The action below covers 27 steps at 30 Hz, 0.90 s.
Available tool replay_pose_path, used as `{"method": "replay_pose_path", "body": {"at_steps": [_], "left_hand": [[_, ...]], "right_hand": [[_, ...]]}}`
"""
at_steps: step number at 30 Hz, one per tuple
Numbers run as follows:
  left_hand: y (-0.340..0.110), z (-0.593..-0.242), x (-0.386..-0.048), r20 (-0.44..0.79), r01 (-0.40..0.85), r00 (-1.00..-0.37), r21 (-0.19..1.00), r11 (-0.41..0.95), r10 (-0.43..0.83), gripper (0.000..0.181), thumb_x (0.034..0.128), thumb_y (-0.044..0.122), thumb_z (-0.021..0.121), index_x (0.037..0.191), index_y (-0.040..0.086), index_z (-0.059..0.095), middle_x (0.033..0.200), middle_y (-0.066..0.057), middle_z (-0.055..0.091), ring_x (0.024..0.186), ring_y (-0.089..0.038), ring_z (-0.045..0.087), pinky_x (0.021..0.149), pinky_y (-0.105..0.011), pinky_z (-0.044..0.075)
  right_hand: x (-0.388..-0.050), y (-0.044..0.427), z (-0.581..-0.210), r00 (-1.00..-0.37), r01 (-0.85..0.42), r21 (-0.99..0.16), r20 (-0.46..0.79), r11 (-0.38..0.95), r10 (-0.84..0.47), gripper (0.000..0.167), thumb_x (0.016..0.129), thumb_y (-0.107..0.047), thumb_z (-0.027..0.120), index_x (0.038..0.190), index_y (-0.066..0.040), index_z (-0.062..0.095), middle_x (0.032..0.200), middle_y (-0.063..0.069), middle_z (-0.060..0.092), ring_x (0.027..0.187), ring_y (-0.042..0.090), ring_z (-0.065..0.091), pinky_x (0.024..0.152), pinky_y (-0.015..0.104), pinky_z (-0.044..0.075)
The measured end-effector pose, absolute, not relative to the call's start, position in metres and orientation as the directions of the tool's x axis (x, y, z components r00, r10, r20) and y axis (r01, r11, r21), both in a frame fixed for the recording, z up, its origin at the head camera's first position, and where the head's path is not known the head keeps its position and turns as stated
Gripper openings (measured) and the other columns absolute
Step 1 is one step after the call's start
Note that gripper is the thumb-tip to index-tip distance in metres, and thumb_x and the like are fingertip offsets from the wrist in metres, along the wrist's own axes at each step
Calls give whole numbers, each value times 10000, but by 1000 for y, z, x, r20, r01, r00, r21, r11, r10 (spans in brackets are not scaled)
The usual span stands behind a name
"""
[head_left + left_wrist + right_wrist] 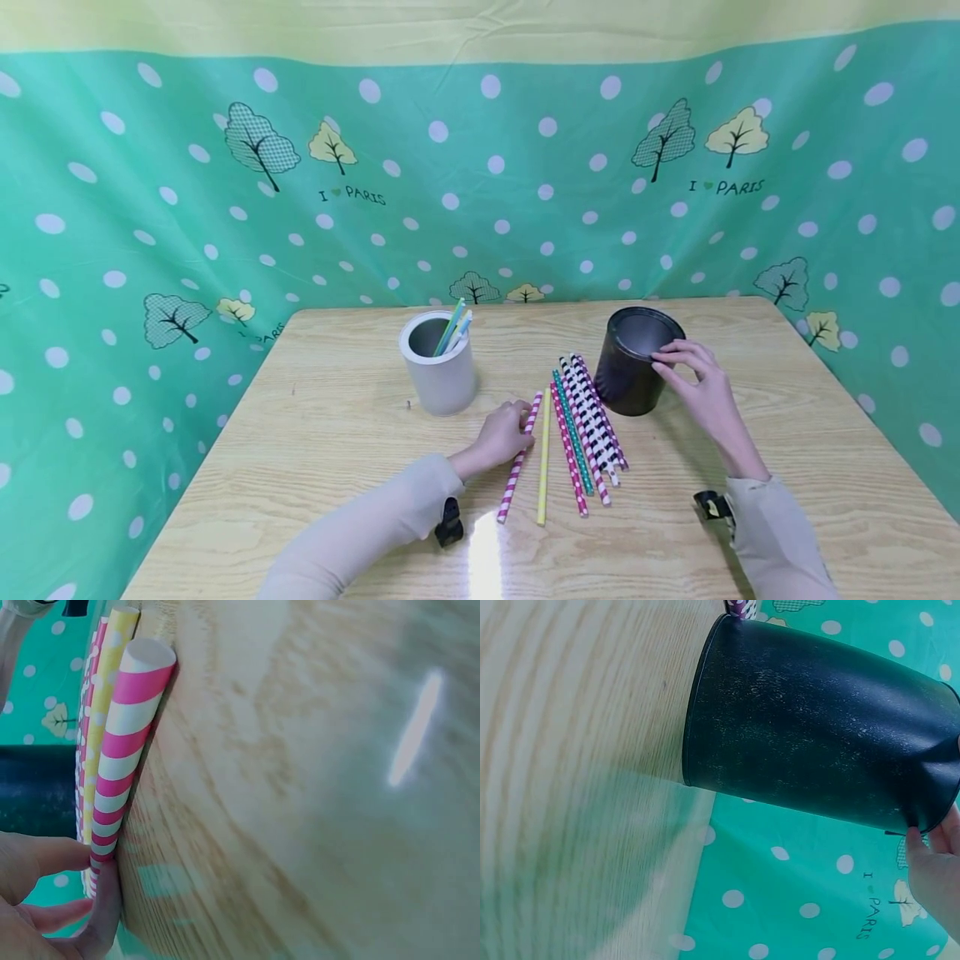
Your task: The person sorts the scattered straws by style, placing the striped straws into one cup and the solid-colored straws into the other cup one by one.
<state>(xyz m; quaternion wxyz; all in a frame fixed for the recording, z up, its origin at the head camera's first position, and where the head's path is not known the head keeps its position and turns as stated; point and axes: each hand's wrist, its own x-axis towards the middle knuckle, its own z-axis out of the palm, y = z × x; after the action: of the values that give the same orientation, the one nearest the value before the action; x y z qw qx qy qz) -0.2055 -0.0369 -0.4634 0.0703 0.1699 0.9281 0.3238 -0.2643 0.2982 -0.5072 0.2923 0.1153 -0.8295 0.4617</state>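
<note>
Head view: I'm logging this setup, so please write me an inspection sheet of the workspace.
Surface: wooden table, with a bright glare patch toward the front.
Job's things: white container holding several straws; black container, no straws seen inside; loose straws lying on the table.
Clutter: small dark speck near the white container.
Hands: left hand pinches the leftmost striped straw; right hand grips the black container's rim.
Cables: nothing seen.
Surroundings: green dotted curtain with printed trees.
</note>
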Motion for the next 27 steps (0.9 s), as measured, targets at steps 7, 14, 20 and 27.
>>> {"method": "replay_pose_path", "body": {"at_steps": [7, 14, 20, 27], "left_hand": [[-37, -464, -206, -3, 267, -937, 644, 717, 350, 512, 647, -23, 661, 1141, -43, 526, 732, -24, 522, 629, -109, 455, 517, -176, 406], [-36, -463, -205, 1, 242, -941, 702, 670, 338, 485, 634, -71, 629, 1110, -44, 541, 694, -22, 532, 543, -81, 461, 464, -175, 415], [-38, -462, -208, -34, 197, -943, 744, 639, 331, 472, 657, -84, 608, 1122, -46, 537, 677, -17, 547, 500, -69, 464, 446, -175, 420], [-40, -455, -212, -38, 181, -942, 779, 600, 334, 475, 704, -49, 622, 1166, -39, 514, 785, -59, 573, 567, -85, 469, 482, -178, 429]], "right_hand": [[-263, 297, -507, -803, -465, -703, 591, 539, 79, 225, 761, -147, 688, 950, -268, 677, 1078, -82, 550, 1118, 99, 390, 945, 137, 307], [-263, 297, -507, -806, -460, -706, 587, 539, 81, 219, 767, -152, 682, 957, -261, 675, 1085, -80, 546, 1130, 98, 385, 956, 143, 303], [-263, 297, -507, -805, -467, -708, 588, 531, 76, 213, 772, -148, 678, 968, -231, 677, 1095, -61, 544, 1131, 98, 382, 962, 150, 301], [-245, 284, -481, -819, -502, -745, 573, 439, 36, 198, 795, -163, 655, 990, -136, 677, 1109, 4, 543, 1155, 135, 370, 1018, 229, 280]]}}
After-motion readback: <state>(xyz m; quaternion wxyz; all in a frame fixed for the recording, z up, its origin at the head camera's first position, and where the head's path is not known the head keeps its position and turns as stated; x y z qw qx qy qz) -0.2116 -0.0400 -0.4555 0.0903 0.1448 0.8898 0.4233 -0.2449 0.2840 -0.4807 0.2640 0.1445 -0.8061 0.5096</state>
